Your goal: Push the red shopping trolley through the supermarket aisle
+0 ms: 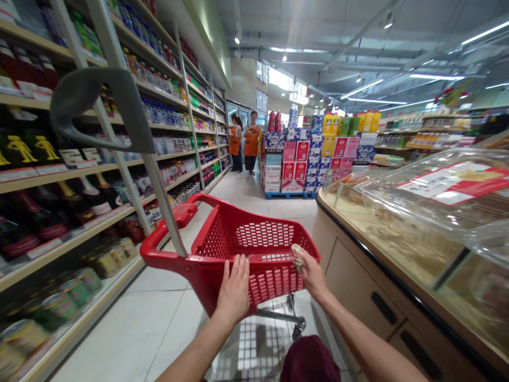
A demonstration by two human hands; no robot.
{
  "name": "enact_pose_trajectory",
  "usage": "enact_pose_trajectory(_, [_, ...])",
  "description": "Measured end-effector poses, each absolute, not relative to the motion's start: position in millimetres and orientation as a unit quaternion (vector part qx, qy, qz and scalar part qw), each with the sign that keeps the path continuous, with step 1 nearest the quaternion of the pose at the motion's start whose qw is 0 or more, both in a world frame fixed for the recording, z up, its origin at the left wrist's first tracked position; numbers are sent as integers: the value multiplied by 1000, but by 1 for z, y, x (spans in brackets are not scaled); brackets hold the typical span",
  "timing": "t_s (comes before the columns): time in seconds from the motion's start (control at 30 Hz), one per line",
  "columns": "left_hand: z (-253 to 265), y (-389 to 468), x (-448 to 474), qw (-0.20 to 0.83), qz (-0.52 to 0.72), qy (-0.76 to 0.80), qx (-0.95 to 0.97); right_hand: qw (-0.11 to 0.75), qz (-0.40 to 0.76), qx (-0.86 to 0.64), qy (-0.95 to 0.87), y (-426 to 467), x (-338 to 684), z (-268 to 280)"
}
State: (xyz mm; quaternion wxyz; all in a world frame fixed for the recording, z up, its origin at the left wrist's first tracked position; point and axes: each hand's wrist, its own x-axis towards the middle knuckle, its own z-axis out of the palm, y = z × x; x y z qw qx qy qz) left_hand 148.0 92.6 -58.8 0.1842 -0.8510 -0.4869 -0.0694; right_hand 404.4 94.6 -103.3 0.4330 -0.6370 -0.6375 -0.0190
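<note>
A red plastic shopping cart (214, 265) with a perforated basket stands in front of me, and a tall metal pole with a grey handle (135, 106) rises at its left side. My left hand (234, 289) lies on the near rim of the basket, its fingers stretched out and close together, holding nothing. At the right corner of the rim, my right hand (312, 273) is closed on a crumpled pale cloth (297, 255), which is pressed against the red plastic. The fingertips of that hand are partly hidden by the cloth.
Shelves of bottles and cans (163, 114) line the left side. A wooden counter (358, 281) with clear plastic covers (445, 212) runs close on the right. Stacked drink cartons (292, 164) stand ahead on a blue pallet. Two people in orange aprons (251, 140) stand farther back.
</note>
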Motion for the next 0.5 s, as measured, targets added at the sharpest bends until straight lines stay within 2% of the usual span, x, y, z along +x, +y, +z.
enact_pose_trajectory(0.13, [-53,91,149,168,-52,-481,-859,396,-14,-607,-689,96,393,-103])
enact_pose_trajectory(0.3, [-54,89,153,178,-54,-482,-857,410,-57,-723,-554,94,427,-112])
enact_pose_trajectory(0.5, [-59,90,152,182,-68,-477,-857,370,-63,-609,-699,101,390,-112])
